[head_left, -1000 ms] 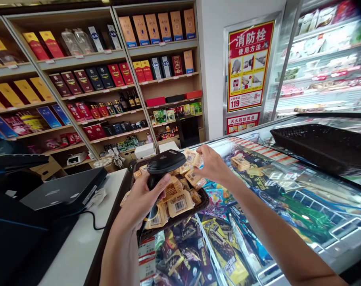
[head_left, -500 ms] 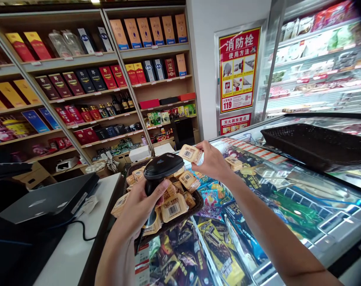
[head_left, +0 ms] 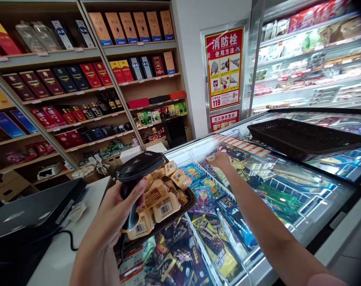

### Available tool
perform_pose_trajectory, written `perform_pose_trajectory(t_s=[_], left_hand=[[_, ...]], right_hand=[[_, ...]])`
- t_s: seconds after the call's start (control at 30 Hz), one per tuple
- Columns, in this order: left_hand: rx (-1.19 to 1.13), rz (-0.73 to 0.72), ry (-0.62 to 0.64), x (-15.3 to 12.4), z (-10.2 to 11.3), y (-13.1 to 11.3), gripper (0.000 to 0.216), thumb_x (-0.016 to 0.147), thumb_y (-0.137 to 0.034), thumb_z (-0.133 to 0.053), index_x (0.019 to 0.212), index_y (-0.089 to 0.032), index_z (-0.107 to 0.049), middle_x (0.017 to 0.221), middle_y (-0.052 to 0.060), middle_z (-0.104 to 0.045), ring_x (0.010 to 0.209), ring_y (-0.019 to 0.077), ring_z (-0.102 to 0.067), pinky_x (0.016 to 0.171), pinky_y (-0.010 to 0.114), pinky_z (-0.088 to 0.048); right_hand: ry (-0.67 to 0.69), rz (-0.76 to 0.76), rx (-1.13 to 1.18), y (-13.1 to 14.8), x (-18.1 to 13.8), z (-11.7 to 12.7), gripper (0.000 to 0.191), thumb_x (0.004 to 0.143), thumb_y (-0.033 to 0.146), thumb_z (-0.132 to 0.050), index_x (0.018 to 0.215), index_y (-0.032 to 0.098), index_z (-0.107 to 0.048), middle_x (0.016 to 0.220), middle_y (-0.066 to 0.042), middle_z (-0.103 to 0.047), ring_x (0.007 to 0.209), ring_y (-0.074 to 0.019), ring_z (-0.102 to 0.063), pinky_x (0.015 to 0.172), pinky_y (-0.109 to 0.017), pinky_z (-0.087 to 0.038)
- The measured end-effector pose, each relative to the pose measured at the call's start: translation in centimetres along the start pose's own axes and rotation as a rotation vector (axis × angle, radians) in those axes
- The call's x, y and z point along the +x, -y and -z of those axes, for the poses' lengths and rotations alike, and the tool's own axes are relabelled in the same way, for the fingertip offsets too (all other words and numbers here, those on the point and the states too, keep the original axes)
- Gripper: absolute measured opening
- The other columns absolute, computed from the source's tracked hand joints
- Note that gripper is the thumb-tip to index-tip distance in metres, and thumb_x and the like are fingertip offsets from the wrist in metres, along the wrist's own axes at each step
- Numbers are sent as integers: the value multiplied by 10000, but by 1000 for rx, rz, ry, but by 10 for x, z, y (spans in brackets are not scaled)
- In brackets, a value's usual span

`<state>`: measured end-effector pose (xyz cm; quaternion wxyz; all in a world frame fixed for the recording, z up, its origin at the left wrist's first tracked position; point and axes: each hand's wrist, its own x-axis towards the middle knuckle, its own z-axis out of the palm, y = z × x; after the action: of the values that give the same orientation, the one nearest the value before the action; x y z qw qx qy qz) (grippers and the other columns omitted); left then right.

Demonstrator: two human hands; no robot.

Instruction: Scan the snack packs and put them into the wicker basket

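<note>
A: From the head view, what does the left hand have?

B: The left hand [head_left: 109,212] is wrapped around the handle of a black scanner [head_left: 141,165], thumb lying along the handle. The scanner's head is on top, its long axis running left to right with the right end a little higher.

A: And the right hand?

B: The right hand [head_left: 222,162] is stretched out over the freezer [head_left: 186,154], farther from the wearer than the left. A small tan packet [head_left: 210,158] shows at its fingertips. The fingers are mostly hidden, so I can't tell whether they pinch it or only touch it.

A: Where are the other packets?

B: Heaped in a dark basket [head_left: 192,200] at the freezer's left end. Several packets [head_left: 166,208] have their barcodes facing up.

A: Which hand is nearer to that heap?

B: The left, clearly. It and the scanner cover the heap's left side, while the right hand is beyond the basket and to its right, with bagged goods [head_left: 204,194] in between. So the tan packet lies to the right of the scanner, well apart from it; its own long axis is too hidden to read.

A: Anything near the right arm?

B: A dark tray [head_left: 290,145], farther right, not touching it.
</note>
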<state>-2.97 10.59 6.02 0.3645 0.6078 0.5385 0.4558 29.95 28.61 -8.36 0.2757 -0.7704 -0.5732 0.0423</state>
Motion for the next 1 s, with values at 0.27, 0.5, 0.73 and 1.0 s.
perform_pose_trajectory(t_s=[0.27,0.5,0.73,1.0], left_hand=[[23,-6,29,0,-4,0,528,683,-649,-784,798,-183,-564,579,-25,-559,479,99,-460,416,198,-329],[53,-9,50,-2,-4,-3,528,715,-675,-743,796,-184,-566,586,-29,-556,494,96,-469,437,196,-333],[59,-20,44,-2,-3,-1,497,732,-639,-747,851,-190,-573,604,-31,-558,499,100,-455,446,206,-324],[75,-25,51,-4,-6,-3,498,748,-654,-722,838,-192,-558,620,-25,-557,528,108,-464,453,208,-337]], right_hand=[[119,280,13,41,-29,40,257,908,427,-629,979,181,-629,1012,-171,-723,952,-320,-702,753,-399,-513],[411,552,-194,118,-103,52,535,950,534,-547,1285,117,-522,1182,-213,-695,1100,-360,-675,834,-404,-512],[334,523,-196,122,-103,29,686,814,419,-701,1335,44,-460,1143,-217,-692,1080,-359,-671,787,-370,-513],[-57,494,-4,111,-89,55,574,725,302,-740,1209,130,-486,1106,-164,-674,1070,-331,-640,855,-378,-491]])
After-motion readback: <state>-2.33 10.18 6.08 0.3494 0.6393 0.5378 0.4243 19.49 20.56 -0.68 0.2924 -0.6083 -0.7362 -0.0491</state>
